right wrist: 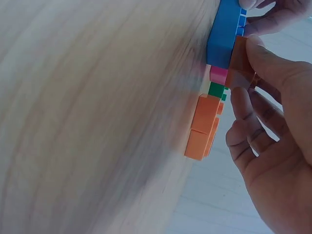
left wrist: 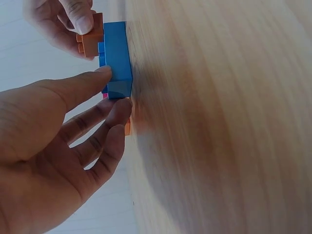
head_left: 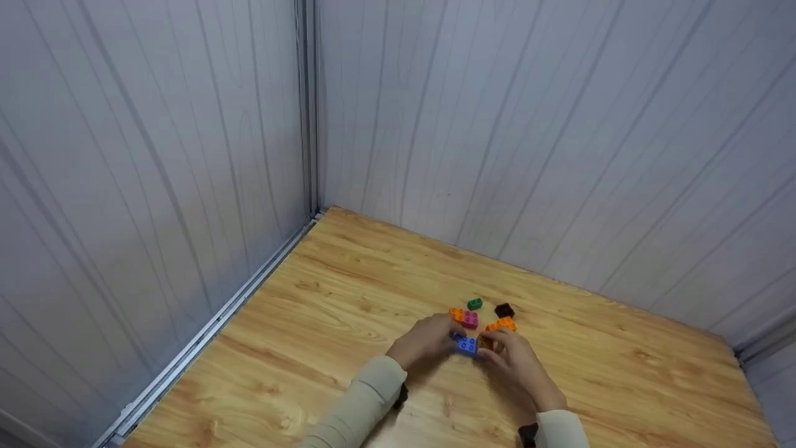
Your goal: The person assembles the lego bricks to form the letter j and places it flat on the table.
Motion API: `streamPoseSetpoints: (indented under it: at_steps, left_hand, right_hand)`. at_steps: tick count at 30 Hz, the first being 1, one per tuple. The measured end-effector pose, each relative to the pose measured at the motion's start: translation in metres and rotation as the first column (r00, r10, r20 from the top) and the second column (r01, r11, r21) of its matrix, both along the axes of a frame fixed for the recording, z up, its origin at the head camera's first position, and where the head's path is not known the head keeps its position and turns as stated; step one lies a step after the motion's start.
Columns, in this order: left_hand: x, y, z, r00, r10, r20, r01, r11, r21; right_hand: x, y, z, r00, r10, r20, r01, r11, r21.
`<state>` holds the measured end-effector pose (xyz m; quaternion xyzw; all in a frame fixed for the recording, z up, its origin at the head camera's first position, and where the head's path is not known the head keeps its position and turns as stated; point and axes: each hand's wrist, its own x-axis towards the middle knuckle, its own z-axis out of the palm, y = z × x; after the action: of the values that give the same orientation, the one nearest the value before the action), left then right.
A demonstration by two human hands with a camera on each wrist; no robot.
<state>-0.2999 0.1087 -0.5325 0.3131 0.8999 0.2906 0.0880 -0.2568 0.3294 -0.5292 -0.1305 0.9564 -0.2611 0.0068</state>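
Observation:
A blue toy brick with studs on top lies on the table, and my left hand pinches its left end between thumb and fingers. My right hand pinches a brown brick by its sides. In the right wrist view the brown brick sits at stud level on the right end of the blue brick, jutting past that end. The left wrist view shows the brown brick right at the blue studs, with the right thumb on it.
Just beyond the hands lie an orange brick and a pink brick side by side. Farther back are a small green brick and a black brick. Another orange brick lies behind the right hand. Pale panel walls border the wooden table.

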Motion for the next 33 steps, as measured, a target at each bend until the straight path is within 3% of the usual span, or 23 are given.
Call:
streamPoseSetpoints:
  at_steps: [3, 8, 12, 15, 19, 23, 27, 33]
  left_hand:
    - [0.000, 0.001, 0.000, 1.000, -0.012, -0.017, 0.012, 1.000, -0.003]
    - [-0.007, 0.000, 0.005, 0.997, -0.024, -0.070, 0.025, 1.000, 0.001]
    - [-0.009, -0.003, 0.005, 0.997, -0.003, -0.071, 0.005, 1.000, 0.025]
    - [-0.011, -0.003, 0.005, 0.994, 0.010, -0.109, -0.005, 0.999, 0.049]
    - [-0.019, 0.002, 0.006, 0.976, 0.052, -0.213, -0.038, 0.997, 0.071]
    - [-0.026, 0.006, 0.006, 0.956, 0.116, -0.268, -0.104, 0.993, 0.056]
    - [-0.031, 0.007, 0.003, 0.952, 0.156, -0.265, -0.154, 0.988, 0.028]
    - [-0.032, 0.007, -0.002, 0.970, 0.154, -0.186, -0.153, 0.988, 0.020]
  right_hand:
    - [0.001, 0.000, 0.002, 1.000, -0.016, 0.024, 0.015, 1.000, 0.011]
    - [-0.004, -0.001, 0.005, 0.999, -0.038, -0.003, 0.038, 0.999, 0.034]
    - [-0.002, -0.003, 0.001, 1.000, -0.011, 0.004, 0.011, 1.000, 0.025]
    - [0.000, -0.002, -0.002, 1.000, 0.006, 0.012, -0.007, 1.000, 0.030]
    - [-0.001, 0.000, 0.000, 1.000, 0.000, 0.004, 0.000, 0.999, 0.038]
    - [-0.003, -0.001, 0.000, 1.000, -0.007, -0.005, 0.007, 0.998, 0.058]
    - [-0.004, -0.003, 0.001, 1.000, -0.020, 0.003, 0.020, 0.998, 0.068]
    - [0.000, -0.003, -0.002, 0.998, -0.061, 0.029, 0.060, 0.997, 0.058]
